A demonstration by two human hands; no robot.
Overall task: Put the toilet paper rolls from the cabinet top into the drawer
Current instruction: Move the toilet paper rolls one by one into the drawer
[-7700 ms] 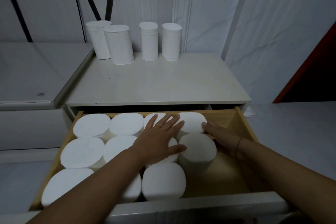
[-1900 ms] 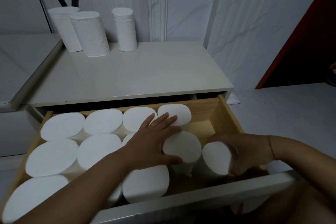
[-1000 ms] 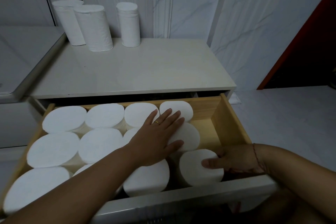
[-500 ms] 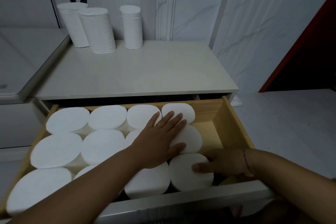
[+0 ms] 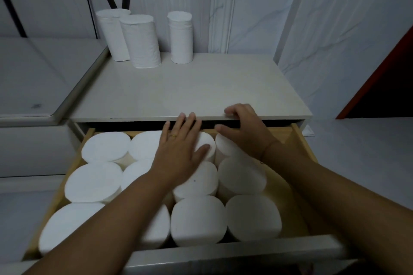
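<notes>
Toilet paper rolls (image 5: 143, 40): three left on cabinet top (image 5: 190, 91); drawer (image 5: 302, 140) nearly full. Left hand (image 5: 178, 152) flat, right hand (image 5: 243, 131) loosely curled, both empty.

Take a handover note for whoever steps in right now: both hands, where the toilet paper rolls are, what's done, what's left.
Left hand: open, lying flat on the back row of the drawer rolls, holding nothing.
Right hand: open and empty, fingers loosely curled at the front edge of the cabinet top.
Done: the drawer holds rolls packed on end, apparently four across and three deep; the arms hide some.
Left: three rolls stand upright at the cabinet top's back left. Free space shows only along the drawer's right side.
</notes>
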